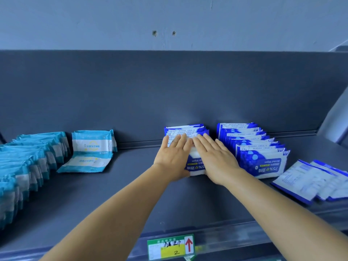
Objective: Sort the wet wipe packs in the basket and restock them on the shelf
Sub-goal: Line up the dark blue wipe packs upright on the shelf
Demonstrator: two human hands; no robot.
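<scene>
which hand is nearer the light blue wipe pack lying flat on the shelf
Left. The left hand is right of the flat light blue wipe pack; the right hand is farther right.

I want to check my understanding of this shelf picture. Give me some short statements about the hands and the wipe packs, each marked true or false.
1. Both hands, left hand and right hand, press flat on the middle dark blue stack. True.
2. The light blue packs are at the right. False: they are at the left.
3. The shelf holds a basket. False: none is in view.
4. Loose packs lie flat at the far right. True.
</scene>
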